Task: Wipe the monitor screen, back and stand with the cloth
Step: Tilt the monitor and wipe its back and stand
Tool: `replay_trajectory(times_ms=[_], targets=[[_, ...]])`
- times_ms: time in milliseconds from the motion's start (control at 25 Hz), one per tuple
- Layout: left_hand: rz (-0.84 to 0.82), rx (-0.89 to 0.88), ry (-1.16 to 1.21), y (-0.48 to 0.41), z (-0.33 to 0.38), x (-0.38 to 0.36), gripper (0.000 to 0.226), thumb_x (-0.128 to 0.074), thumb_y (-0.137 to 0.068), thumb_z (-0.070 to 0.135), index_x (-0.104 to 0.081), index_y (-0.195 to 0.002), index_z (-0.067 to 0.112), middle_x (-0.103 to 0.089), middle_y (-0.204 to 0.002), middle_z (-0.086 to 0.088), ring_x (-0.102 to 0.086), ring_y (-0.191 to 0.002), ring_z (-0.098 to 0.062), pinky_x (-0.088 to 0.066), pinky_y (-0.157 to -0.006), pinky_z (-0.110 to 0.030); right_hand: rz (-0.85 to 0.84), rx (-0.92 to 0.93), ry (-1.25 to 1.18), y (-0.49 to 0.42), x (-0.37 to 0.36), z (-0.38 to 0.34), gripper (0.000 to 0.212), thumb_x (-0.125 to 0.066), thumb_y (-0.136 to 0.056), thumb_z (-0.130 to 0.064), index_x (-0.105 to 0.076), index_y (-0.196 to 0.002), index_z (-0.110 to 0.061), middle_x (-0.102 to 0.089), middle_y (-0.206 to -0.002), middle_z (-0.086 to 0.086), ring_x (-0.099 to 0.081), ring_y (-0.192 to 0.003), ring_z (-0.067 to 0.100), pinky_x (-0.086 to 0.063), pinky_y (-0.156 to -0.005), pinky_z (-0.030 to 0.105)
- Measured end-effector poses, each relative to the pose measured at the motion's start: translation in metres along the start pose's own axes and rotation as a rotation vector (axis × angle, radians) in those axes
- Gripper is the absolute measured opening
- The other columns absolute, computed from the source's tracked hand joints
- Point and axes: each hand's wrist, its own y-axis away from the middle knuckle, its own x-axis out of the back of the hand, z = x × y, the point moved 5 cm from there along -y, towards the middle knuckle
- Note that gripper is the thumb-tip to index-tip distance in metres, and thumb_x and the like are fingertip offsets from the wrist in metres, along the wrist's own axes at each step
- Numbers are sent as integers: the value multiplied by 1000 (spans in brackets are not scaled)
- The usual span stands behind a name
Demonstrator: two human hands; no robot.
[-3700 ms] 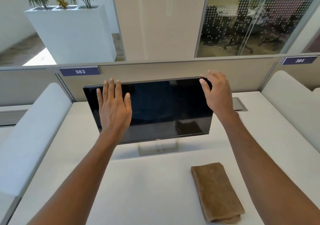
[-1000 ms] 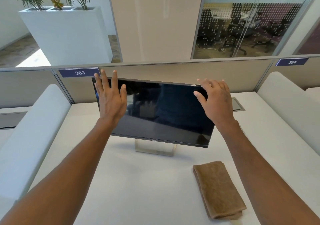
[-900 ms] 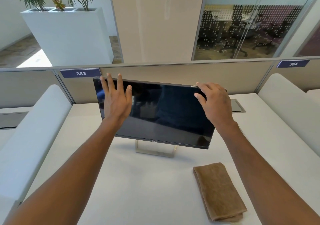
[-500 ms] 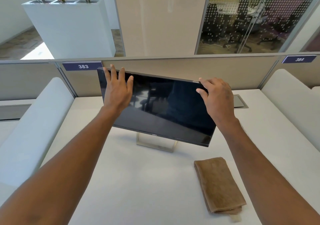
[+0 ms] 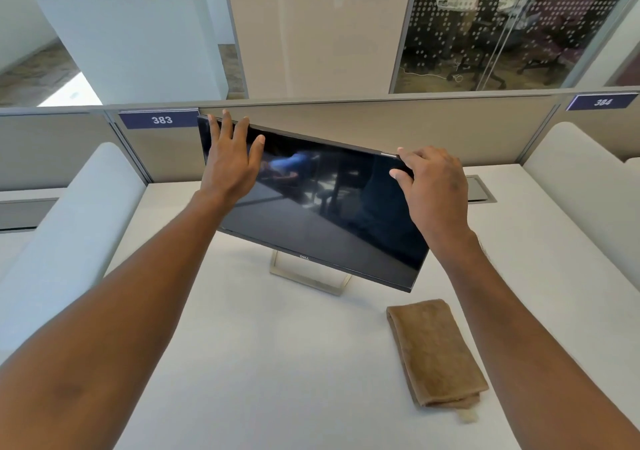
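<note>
Two hands have swung the glossy black monitor (image 5: 322, 200) left-end-farther, left hand (image 5: 230, 165) flat, right hand (image 5: 433, 190) gripping; brown folded cloth (image 5: 436, 352) untouched.

Bright, even daylight, soft shadows on the desk (image 5: 277, 363), reflections on the monitor screen (image 5: 322, 207), wide-angle bending at edges.

One monitor (image 5: 322, 207), one stand (image 5: 306, 278), one cloth (image 5: 436, 352). Two hands: left hand (image 5: 230, 165), right hand (image 5: 433, 190). Two signs: sign 383 (image 5: 161, 119), sign 384 (image 5: 602, 102). One planter (image 5: 138, 41).
</note>
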Motion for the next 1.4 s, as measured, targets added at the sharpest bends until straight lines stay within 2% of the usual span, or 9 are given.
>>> replay_trajectory(times_ms=[240, 560, 960, 1040, 1120, 1200, 1400], targets=[[-31, -25, 50, -12, -4, -2, 56, -41, -109, 45, -43, -152, 9, -19, -170, -23, 3, -159, -45, -14, -128, -57, -4, -12, 23, 9, 4, -9, 37, -74, -96, -27, -72, -128, -10, -71, -104, 13, -63, -99, 34, -50, -89, 45], [-36, -22, 80, -14, 0, -3, 51, -45, -109, 42, -46, -149, 11, -19, -171, -21, 1, -160, -42, -15, -127, -51, -28, -35, 31, 17, 11, -16, 37, -73, -97, -29, -71, -130, -11, -71, -108, 12, -63, -102, 33, -50, -91, 44], [-8, -3, 107, -12, 4, -6, 51, -38, -109, 45, -49, -144, 10, -22, -170, -21, 1, -160, -41, -11, -129, -53, -20, -59, -12, 19, 20, -11, 33, -69, -100, -31, -72, -127, -13, -72, -111, 11, -64, -103, 32, -51, -92, 44], [13, 84, 157, -9, 11, -9, 58, -37, -109, 49, -44, -152, 10, -14, -172, -21, 5, -160, -41, -7, -130, -52, -34, -50, -34, 19, 24, -6, 35, -68, -100, -34, -71, -130, -17, -73, -114, 9, -65, -104, 31, -53, -92, 45], [13, 203, 223, -4, 23, -14, 71, -38, -110, 51, -22, -165, 9, 1, -175, -17, 7, -161, -37, -6, -129, -48, -49, -34, -69, 20, 25, -6, 36, -67, -101, -32, -68, -135, -20, -74, -114, 7, -67, -101, 31, -56, -88, 45], [10, 276, 284, 1, 35, -19, 79, -38, -110, 52, -6, -167, 7, 9, -175, -12, 9, -162, -31, -8, -130, -47, -33, -5, -73, 24, 24, -9, 36, -68, -101, -28, -68, -136, -21, -75, -111, 7, -68, -96, 31, -57, -82, 43], [5, 287, 284, 2, 35, -22, 83, -36, -109, 55, 1, -167, 7, 15, -174, -8, 11, -162, -26, -11, -129, -43, -19, 26, -88, 24, 23, -11, 32, -69, -99, -21, -72, -131, -20, -75, -105, 7, -67, -91, 34, -55, -76, 42]])
